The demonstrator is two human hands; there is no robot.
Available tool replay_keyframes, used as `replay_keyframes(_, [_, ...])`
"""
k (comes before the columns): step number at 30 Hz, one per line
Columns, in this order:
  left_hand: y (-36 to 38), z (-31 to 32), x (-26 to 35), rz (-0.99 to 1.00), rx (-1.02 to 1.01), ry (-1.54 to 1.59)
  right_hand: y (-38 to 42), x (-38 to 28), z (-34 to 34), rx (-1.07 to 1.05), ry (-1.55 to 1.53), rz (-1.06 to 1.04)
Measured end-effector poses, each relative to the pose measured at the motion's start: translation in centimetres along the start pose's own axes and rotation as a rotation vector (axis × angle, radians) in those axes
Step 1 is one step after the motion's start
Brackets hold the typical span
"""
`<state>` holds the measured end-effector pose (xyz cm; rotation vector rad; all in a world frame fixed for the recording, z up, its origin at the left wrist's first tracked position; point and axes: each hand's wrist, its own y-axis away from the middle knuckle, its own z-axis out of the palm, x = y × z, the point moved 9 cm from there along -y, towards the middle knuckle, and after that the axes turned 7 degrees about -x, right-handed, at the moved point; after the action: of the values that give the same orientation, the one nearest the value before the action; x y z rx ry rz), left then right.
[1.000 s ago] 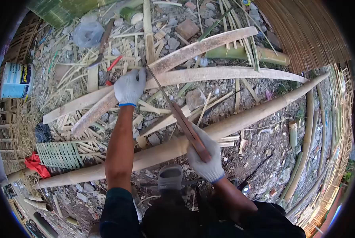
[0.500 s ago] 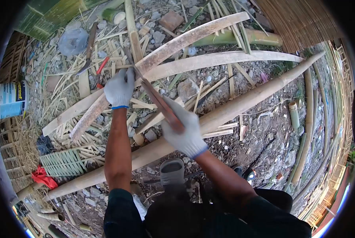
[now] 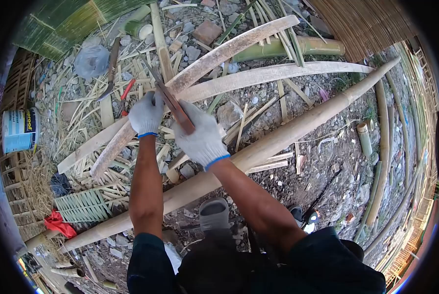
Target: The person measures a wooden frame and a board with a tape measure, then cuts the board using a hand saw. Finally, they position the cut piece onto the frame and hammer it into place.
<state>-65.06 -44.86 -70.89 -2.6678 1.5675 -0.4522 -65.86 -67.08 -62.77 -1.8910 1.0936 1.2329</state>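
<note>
My left hand (image 3: 147, 115), in a white work glove, is closed round a speckled brown bamboo slat (image 3: 239, 44). That slat crosses a paler bamboo slat (image 3: 268, 74) near the hand. My gloved right hand (image 3: 201, 134) grips the wooden handle of a long-handled knife (image 3: 175, 109). Its thin dark blade points up and away over the slats, just right of my left hand. Part of the blade blends into the background. Under both forearms lies a long bamboo pole (image 3: 298, 125).
Bamboo strips and stones litter the ground. Beyond my left hand lie a curved blade with a wooden handle (image 3: 112, 66), a red-handled item (image 3: 128, 89) and a plastic bag (image 3: 91, 62). A paint bucket (image 3: 21, 130) stands left, above a woven bamboo piece (image 3: 83, 206) and red cloth (image 3: 59, 224).
My right hand has moved left and forward, pushing the knife farther up and away along the slat. My left hand has stayed almost in place on the slat.
</note>
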Motion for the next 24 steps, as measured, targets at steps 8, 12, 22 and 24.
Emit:
replay_keyframes(8, [0.0, -0.1, 0.7, 0.019, -0.010, 0.058, 0.8, 0.9, -0.7, -0.037, 0.050, 0.003])
replay_keyframes(12, [0.9, 0.1, -0.2, -0.015, -0.071, -0.007, 4.1, 1.5, -1.5, -0.024, 0.068, 0.077])
replay_keyframes(22, [0.7, -0.8, 0.6, -0.039, -0.057, 0.049, 2.0, 0.4, -0.7, 0.017, 0.048, 0.012])
replay_keyframes(24, [-1.3, -1.2, 1.0, -0.032, -0.019, 0.025, 5.6, 0.7, -3.4, 0.008, 0.058, -0.013])
